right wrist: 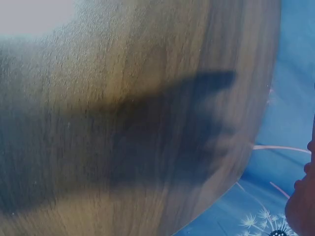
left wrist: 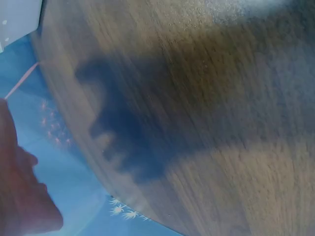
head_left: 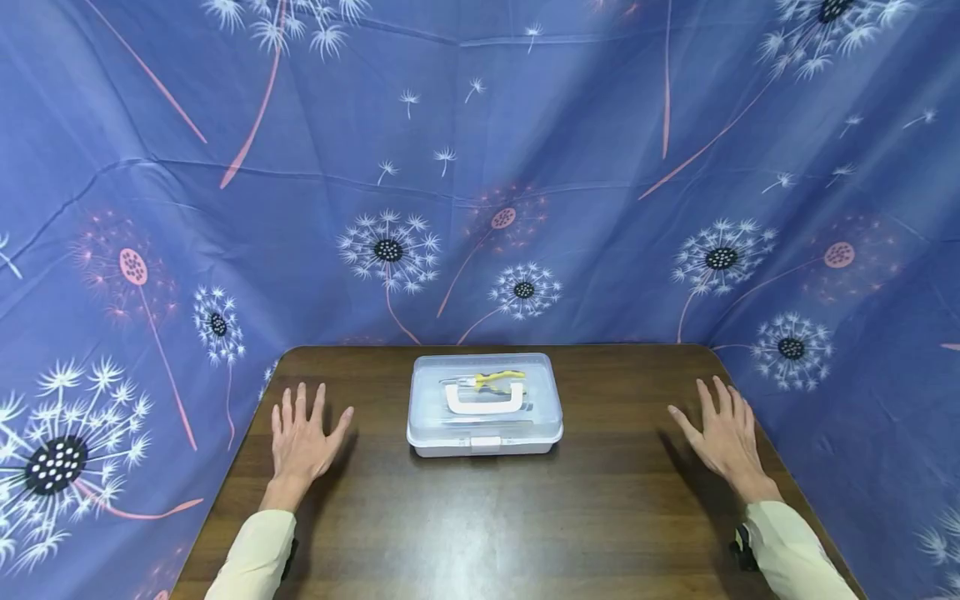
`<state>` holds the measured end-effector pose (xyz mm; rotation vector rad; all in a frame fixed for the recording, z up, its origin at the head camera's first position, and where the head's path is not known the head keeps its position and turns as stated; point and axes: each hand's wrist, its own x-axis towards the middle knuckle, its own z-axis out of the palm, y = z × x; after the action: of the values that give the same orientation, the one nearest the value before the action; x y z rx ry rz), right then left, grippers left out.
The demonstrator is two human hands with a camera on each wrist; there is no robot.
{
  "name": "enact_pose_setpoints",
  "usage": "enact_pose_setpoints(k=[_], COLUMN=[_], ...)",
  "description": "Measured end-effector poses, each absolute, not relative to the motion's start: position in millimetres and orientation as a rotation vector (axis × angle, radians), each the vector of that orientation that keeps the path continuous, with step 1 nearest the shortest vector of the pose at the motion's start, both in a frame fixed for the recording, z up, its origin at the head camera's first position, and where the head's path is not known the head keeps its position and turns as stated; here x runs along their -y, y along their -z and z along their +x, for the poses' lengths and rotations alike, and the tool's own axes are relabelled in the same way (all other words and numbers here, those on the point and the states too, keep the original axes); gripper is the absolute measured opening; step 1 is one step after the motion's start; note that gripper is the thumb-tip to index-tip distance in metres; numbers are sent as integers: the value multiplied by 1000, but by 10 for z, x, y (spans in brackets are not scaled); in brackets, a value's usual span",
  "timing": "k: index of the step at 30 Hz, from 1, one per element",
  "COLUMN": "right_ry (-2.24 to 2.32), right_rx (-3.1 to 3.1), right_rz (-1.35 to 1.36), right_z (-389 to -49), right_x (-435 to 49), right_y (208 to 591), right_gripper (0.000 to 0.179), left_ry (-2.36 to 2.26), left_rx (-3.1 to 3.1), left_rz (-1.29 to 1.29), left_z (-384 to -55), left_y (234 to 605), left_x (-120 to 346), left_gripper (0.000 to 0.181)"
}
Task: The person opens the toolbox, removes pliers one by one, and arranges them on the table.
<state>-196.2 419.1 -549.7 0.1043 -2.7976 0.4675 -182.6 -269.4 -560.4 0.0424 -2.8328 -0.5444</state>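
Clear-lidded white plastic toolbox (head_left: pixel 485 423): placed on the glossy brown wood-grain worktop (head_left: pixel 600 508), midway between the hands; its white latch (head_left: pixel 485 444) is turned toward the person, presumably for easy reach.
U-shaped white handle (head_left: pixel 485 408): folded down on the lid.
Yellow-handled pliers (head_left: pixel 495 377): seen through the translucent plastic.
Left hand (head_left: pixel 302 442): fingers spread, nothing gripped.
Right hand (head_left: pixel 723 435): likewise spread, kept well apart from the toolbox.
Dandelion-printed blue cloth (head_left: pixel 585 125): hung, creased, behind.

Left hand (head_left: pixel 299 445) and right hand (head_left: pixel 726 440) well apart, fingers (head_left: pixel 301 403) extended, thumbs (head_left: pixel 341 425) angled inward
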Motion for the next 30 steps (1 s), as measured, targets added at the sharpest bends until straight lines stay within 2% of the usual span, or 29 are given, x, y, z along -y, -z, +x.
enact_pose_setpoints(k=[3, 9, 16, 30], right_ry=[-494, -589, -750, -940], right_rx=[2749, 2569, 2480, 2387], right_rz=[117, 135, 105, 98], right_z=[-1988, -2041, -2083, -2145], right_x=[-4172, -4062, -3887, -3602], right_y=[5489, 5486, 5438, 5496], right_gripper=[75, 53, 37, 34], left_ry=[540, 635, 799, 1094], left_rx=[2787, 2729, 2742, 2719], left_rz=[37, 102, 180, 237], left_z=[-1870, -1928, -1985, -2069], left_y=[5606, 5612, 5558, 5527], left_x=[2665, 2580, 2438, 2112], left_gripper=[81, 73, 72, 72])
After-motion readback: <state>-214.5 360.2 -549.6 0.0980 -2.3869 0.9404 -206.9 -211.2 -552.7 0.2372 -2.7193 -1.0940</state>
